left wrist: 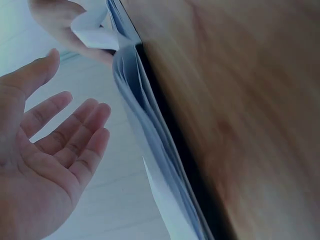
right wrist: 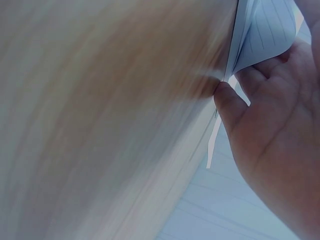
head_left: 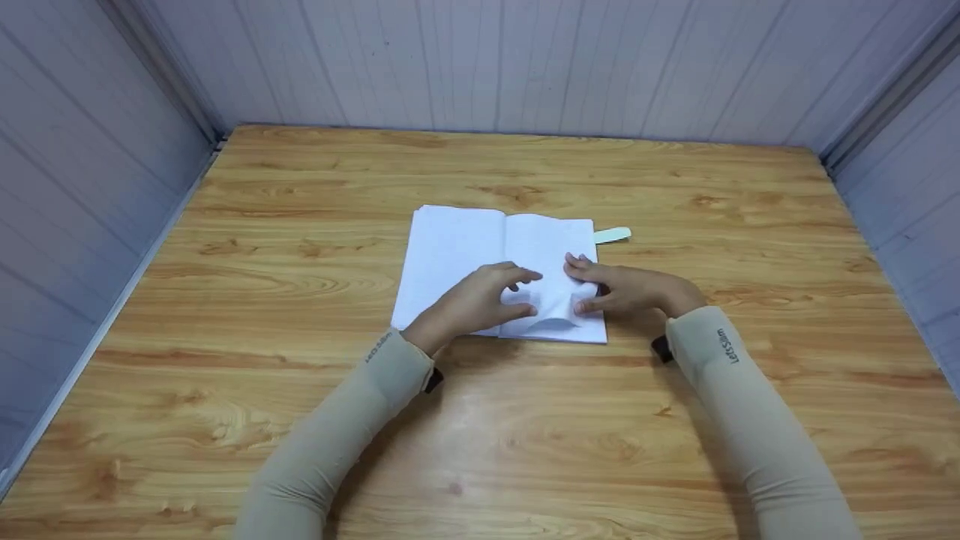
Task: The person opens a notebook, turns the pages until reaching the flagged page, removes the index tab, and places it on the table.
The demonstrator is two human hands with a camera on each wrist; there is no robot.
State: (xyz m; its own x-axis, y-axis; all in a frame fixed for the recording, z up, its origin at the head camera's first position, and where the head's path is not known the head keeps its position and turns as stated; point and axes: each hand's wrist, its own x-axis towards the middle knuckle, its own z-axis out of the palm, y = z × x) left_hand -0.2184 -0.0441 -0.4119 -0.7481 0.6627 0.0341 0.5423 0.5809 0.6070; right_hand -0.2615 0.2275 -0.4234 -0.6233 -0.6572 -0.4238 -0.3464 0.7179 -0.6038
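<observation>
A notebook (head_left: 454, 247) lies spread open on the table, its blank-looking pages face up. Over its middle hovers my left hand (head_left: 484, 300), palm toward the pages, thumb and fingers apart and holding nothing. At the outer edge of the right page is my right hand (head_left: 634, 289), fingers reaching over the sheet and thumb spread from them near the lower corner. A page (right wrist: 270, 37) bulges and curls up beside those fingers, showing faint lines in the right wrist view. In the left wrist view the raised page (left wrist: 95, 35) partly hides the right hand.
A pale green strip (head_left: 613, 235) sticks out past the notebook's right edge near the top. The wood-grain table (head_left: 480, 450) is bounded by white panelled walls (head_left: 495, 67) at the back and sides. Both forearms wear beige sleeves (head_left: 330, 435).
</observation>
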